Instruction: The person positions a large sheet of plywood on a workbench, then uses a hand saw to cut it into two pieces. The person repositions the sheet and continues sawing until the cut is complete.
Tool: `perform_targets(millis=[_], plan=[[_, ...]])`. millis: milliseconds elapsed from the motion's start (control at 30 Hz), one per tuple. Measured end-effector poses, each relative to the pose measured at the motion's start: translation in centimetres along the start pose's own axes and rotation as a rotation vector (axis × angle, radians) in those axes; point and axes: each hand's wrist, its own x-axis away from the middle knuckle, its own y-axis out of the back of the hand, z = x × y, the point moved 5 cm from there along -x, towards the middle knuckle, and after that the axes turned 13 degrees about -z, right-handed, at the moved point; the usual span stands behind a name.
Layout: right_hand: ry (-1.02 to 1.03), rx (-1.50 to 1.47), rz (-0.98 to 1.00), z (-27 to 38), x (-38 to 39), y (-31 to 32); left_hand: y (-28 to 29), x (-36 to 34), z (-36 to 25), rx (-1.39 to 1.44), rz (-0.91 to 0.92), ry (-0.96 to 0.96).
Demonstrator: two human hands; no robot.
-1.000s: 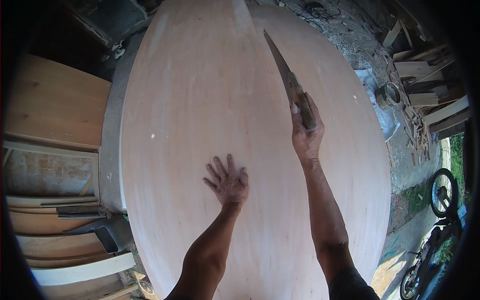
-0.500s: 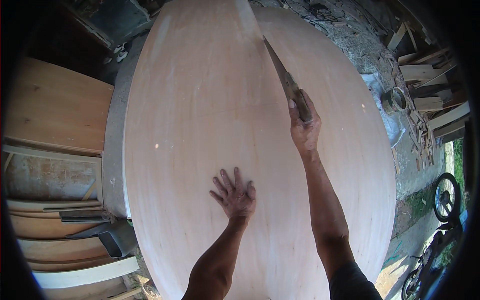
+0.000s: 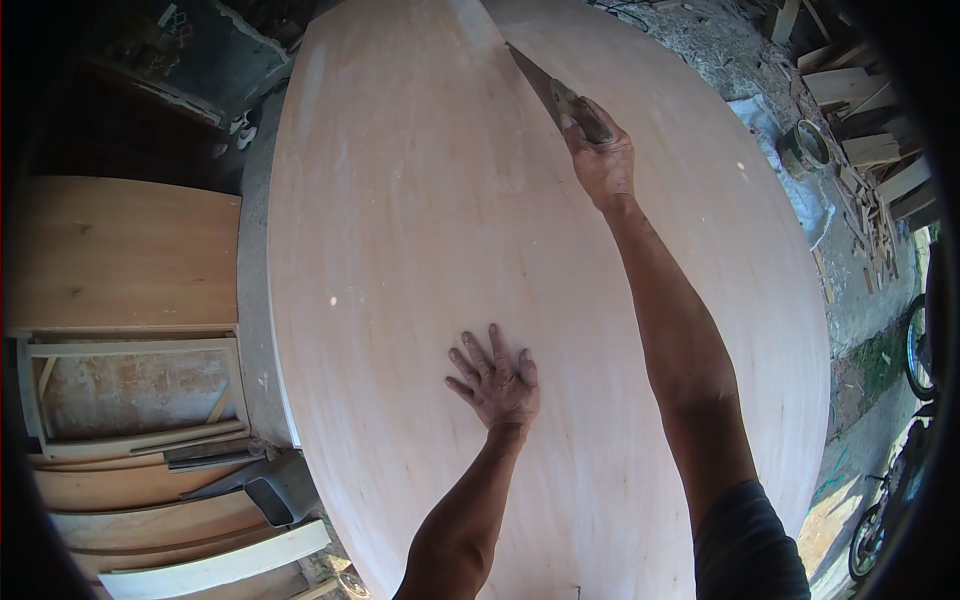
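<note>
A wide, pale plywood sheet (image 3: pixel 400 260) fills the middle of the view. My left hand (image 3: pixel 498 390) lies flat on it, fingers spread, holding nothing. Farther off and to the right, my right hand (image 3: pixel 604 165) is wrapped round the wooden handle of a handsaw (image 3: pixel 535 80). Its tapering metal blade points away and to the left, with the tip at the end of a straight line or cut in the sheet's far part. Whether the teeth are in the wood, I cannot tell. A faint line crosses the sheet between my two hands.
Left of the sheet stand a brown wooden panel (image 3: pixel 130 250), a framed panel (image 3: pixel 140 385), curved boards (image 3: pixel 150 495) and a dark grey rectangular tube (image 3: pixel 280 497). On the right are a bucket (image 3: pixel 804 150), a white plastic sheet (image 3: pixel 800 195), wood scraps and part of a motorcycle (image 3: pixel 885 500).
My right hand has pushed the saw forward, away from me. My left hand stays flat on the plywood. The whole view has shifted and turned slightly.
</note>
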Motion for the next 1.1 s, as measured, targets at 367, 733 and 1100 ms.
perform_targets(millis=[367,733,1100], plan=[[0.042,0.144,0.036,2.2,2.6,0.1,0.0,-0.2,1.0,-0.008,0.006,0.003],[0.119,0.123,0.02,3.7,7.3,2.6,0.8,-0.4,2.4,-0.002,0.039,0.046],[0.08,0.13,0.036,2.7,7.2,3.8,0.9,-0.3,0.9,0.015,0.049,0.057]])
